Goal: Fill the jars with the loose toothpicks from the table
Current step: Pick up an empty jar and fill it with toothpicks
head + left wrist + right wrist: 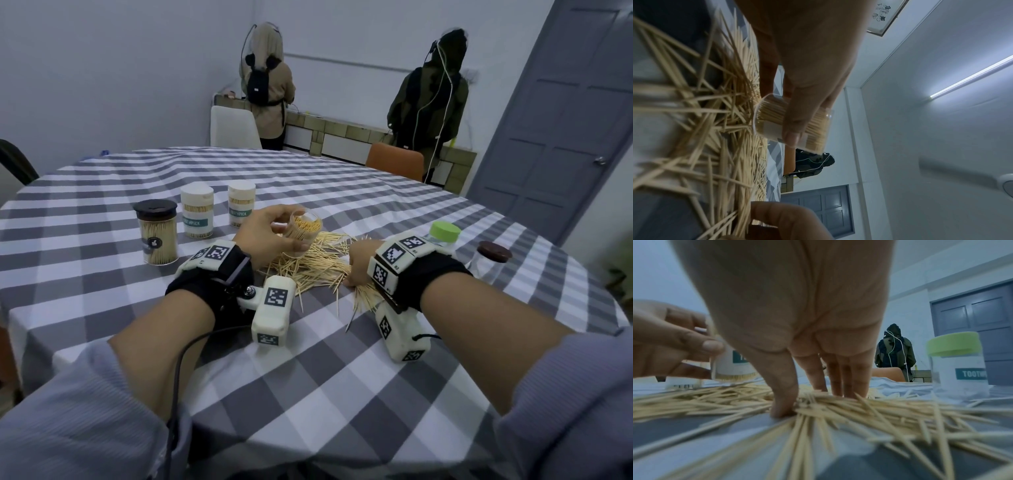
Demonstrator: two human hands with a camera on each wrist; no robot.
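On the checked cloth of the table, near its middle, lay a loose heap of toothpicks, spread between the two hands. The left hand gripped an open clear jar, thumb on one side and fingers curled round the other, tilting it over the far edge of the heap; it was already packed with toothpicks, tips showing at its mouth. The right hand was planted in the near right part of the heap, thumb and fingers reaching down into the sticks and drawn together round a bunch of them.

To the left, well apart from the heap, stood three closed, filled jars: a black-lidded jar nearest, then a white-lidded jar and a second white-lidded jar behind it, both labelled. Right of the heap, partly hidden behind the right wrist mount, stood a green-lidded jar, clear and seemingly without sticks, and beside it a brown-lidded jar.

Beyond the table were a white chair and an orange chair; two people stood with backs turned at a tiled counter, beside a grey door.
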